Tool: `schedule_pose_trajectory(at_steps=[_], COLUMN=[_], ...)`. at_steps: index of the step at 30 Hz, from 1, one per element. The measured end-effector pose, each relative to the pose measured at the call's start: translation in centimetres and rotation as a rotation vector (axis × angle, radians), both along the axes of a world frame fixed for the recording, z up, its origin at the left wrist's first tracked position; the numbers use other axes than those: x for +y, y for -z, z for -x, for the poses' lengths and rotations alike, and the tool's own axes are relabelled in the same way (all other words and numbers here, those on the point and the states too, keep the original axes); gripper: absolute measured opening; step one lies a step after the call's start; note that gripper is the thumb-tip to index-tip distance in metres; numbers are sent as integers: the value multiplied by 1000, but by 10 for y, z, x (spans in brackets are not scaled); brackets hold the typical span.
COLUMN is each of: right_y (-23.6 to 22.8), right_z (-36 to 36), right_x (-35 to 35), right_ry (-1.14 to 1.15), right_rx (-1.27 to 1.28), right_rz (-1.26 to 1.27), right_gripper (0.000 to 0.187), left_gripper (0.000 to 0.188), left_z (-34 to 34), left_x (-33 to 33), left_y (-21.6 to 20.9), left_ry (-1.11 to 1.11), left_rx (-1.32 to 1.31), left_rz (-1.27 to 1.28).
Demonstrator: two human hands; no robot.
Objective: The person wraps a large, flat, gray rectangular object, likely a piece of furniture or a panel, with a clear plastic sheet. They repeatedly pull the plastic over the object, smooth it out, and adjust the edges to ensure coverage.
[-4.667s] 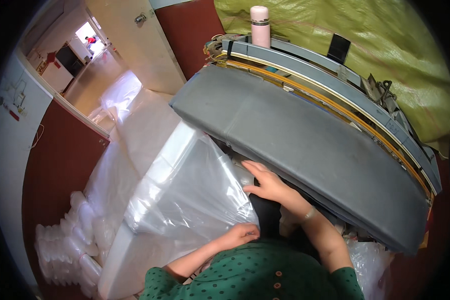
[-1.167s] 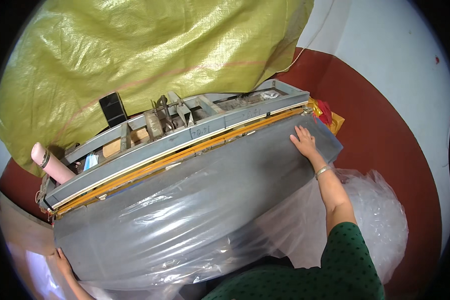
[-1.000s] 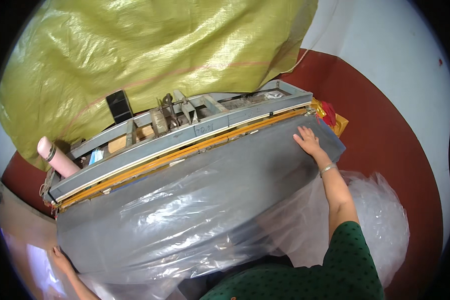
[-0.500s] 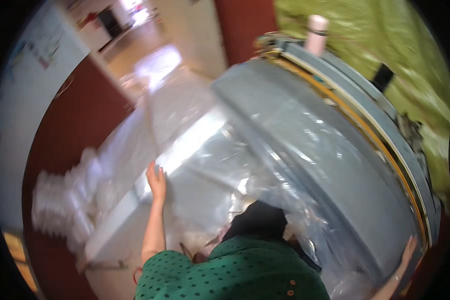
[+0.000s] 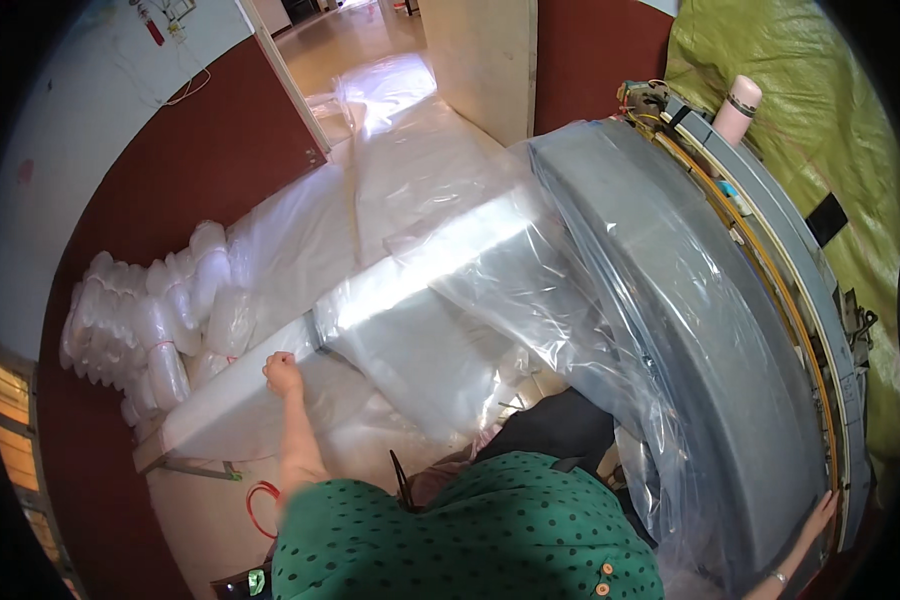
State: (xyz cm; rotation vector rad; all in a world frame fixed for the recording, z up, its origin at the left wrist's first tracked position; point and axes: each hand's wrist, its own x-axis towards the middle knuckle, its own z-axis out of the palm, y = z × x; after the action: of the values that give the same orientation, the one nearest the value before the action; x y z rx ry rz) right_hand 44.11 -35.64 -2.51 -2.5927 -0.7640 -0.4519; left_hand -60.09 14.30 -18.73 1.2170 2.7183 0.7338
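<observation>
My left hand [image 5: 283, 374] is closed, fingers curled in, at the edge of a long white table [image 5: 215, 405]. Whether anything is inside it is hidden. Just beyond it lies the near end of a clear plastic sheet [image 5: 400, 345], which spreads over the table toward the grey machine. At the far lower right, my right hand [image 5: 822, 512] rests with stretched fingers on the rim of that long grey machine [image 5: 710, 320], beside its orange strip [image 5: 765, 262]. Loose film hangs over the machine's near side.
Bundles of clear plastic bags [image 5: 160, 315] are stacked beyond the table on the left. A pink bottle [image 5: 738, 110] stands on the machine's back ledge. Yellow-green sheeting [image 5: 770, 70] covers the area behind. More film runs toward a doorway [image 5: 355, 45]. A red ring [image 5: 262, 508] is below the table.
My left hand was spread on the film and is now curled closed, nearer the table's left end. My right hand stays at the machine's rim. The whole view has shifted.
</observation>
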Motion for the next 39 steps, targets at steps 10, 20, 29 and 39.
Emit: schedule_pose_trajectory(at_steps=[10,20,29,39], right_y=[1,-116,-75,-92], right_z=[-10,404,456,294], right_x=[31,388,346,49], right_ry=[-166,-1301,-1359,-388], right_rx=[105,832,1186,729], right_rz=[-268,-452,-260,-617], right_gripper=[45,69,30,3], left_gripper=[7,8,11,21], left_z=[47,-385,-508,-572], left_x=[57,9,53,172], left_y=[-51,-356,-417,-328], left_ry=[302,1578,1504,1378], left_rx=[-814,-880,-608,-889], left_rz=[-486,-287,-1144,-883])
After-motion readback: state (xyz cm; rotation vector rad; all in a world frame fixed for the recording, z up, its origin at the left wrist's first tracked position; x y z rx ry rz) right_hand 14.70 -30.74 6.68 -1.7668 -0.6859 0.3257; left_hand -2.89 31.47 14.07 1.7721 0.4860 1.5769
